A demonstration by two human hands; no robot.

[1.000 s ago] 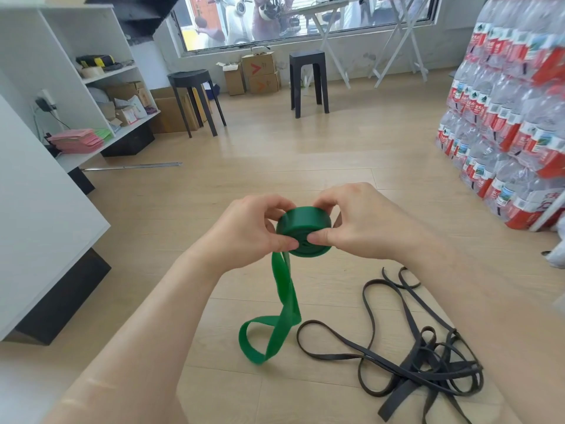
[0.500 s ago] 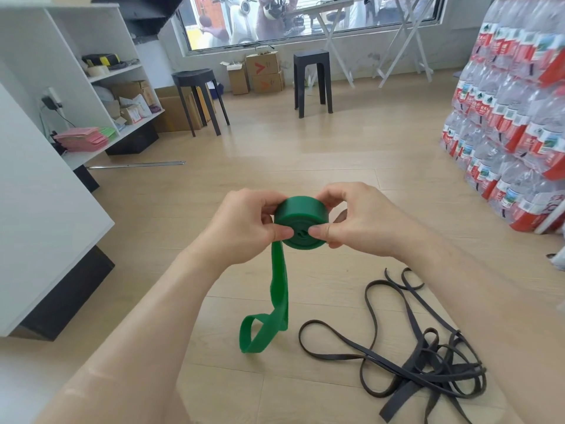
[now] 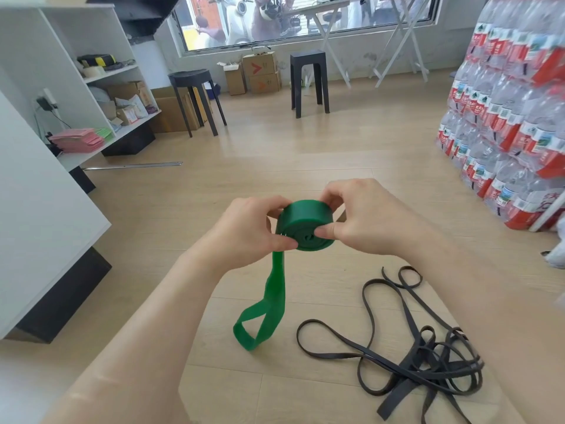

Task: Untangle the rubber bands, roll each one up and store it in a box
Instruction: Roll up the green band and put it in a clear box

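A green rubber band is mostly wound into a thick coil held in the air at the middle of the view. My left hand grips the coil's left side, thumb on its face. My right hand pinches its right side, thumb on the face and fingers behind. A short green tail hangs from the coil and ends in a loop just above the wooden floor. A tangle of black rubber bands lies on the floor at the lower right. No storage box is in view.
A white cabinet stands at the left, white shelves with clutter behind it. Two black stools and cardboard boxes stand by the far window. Stacked packs of water bottles fill the right side.
The green coil has grown as my hands turned it. The hanging tail is shorter, and its end loop has lifted off the floor.
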